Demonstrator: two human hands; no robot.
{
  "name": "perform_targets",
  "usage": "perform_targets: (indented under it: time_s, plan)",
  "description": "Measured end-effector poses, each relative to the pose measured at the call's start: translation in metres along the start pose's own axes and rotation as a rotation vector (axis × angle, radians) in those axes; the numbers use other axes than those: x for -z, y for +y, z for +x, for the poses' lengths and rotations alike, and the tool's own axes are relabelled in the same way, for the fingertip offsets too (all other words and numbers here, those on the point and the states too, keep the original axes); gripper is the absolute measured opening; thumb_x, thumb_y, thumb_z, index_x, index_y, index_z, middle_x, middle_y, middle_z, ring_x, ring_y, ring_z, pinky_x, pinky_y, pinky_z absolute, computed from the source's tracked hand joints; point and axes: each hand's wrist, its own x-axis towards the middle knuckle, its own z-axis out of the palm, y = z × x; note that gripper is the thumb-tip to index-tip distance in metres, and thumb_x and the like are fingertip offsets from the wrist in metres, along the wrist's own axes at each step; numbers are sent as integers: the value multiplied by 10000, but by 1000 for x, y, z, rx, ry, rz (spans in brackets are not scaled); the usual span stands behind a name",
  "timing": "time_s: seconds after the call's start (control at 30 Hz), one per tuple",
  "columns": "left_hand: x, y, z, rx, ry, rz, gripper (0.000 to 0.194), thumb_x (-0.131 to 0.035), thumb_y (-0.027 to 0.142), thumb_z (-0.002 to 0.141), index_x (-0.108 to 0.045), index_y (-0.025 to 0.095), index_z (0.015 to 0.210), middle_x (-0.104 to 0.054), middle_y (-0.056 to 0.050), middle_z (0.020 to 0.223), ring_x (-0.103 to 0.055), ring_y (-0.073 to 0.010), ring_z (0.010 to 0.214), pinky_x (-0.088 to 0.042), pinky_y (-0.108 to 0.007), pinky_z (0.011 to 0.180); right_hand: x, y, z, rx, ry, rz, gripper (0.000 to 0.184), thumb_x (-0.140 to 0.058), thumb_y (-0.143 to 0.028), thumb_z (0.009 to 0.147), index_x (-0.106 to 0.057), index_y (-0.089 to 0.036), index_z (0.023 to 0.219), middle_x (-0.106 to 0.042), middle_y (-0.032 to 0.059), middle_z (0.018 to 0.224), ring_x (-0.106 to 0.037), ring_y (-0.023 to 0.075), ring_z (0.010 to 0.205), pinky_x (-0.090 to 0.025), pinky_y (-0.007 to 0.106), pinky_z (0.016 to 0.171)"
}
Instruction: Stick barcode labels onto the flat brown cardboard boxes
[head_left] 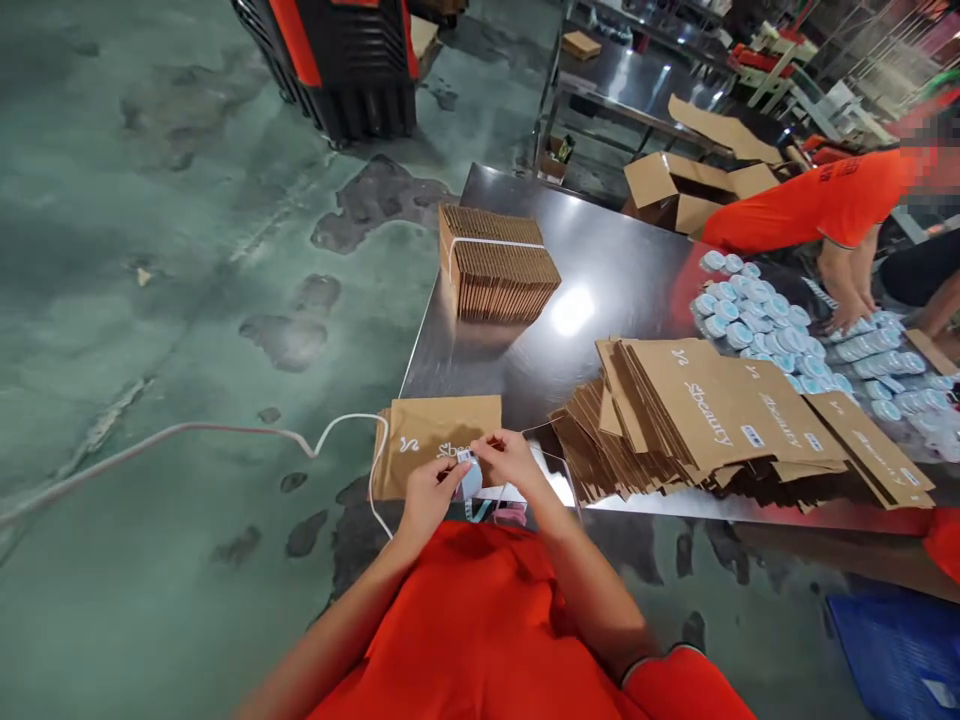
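My left hand is closed in a pinch on a small roll of labels, pale blue and white, with a strip hanging below it. My right hand pinches the roll's upper edge, where a white label with dark print shows. Both hands are just above a flat brown cardboard box with white printed lettering, lying at the table's near left corner. My fingers hide part of its print. To the right of my right hand lies a fanned pile of similar flat boxes.
A strapped bundle of cardboard stands on the metal table. Many round blue-and-white packs lie at the right, where a co-worker in orange reaches in. A white cord loops at the left. An open carton stands behind.
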Motion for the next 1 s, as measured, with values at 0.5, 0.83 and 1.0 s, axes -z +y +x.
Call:
perform_targets:
  time_s: [0.5,0.83,1.0]
  plan:
    - [-4,-39,13,230,-65,-174,423,-625,567,606,-500,178,498,-411,68,441,-396,-86,436,-343,-209,450,13,27,42,14,322,-417,152,-595,-238,722,-641,-164,597,-652,26,641,-568,148,622,-416,245,619]
    - [-4,-50,19,366,-81,-354,398,-729,519,521,-551,164,542,-479,68,469,-506,-93,447,-464,-231,504,7,36,56,9,323,-551,202,-603,-232,738,-641,-167,550,-626,40,629,-573,170,669,-401,247,625]
    - [-4,-50,18,385,-91,-399,388,-744,500,513,-556,161,544,-509,59,488,-537,-101,473,-487,-243,541,0,33,50,34,394,-686,164,-603,-253,758,-624,-176,615,-601,51,775,-560,162,727,-413,250,664]
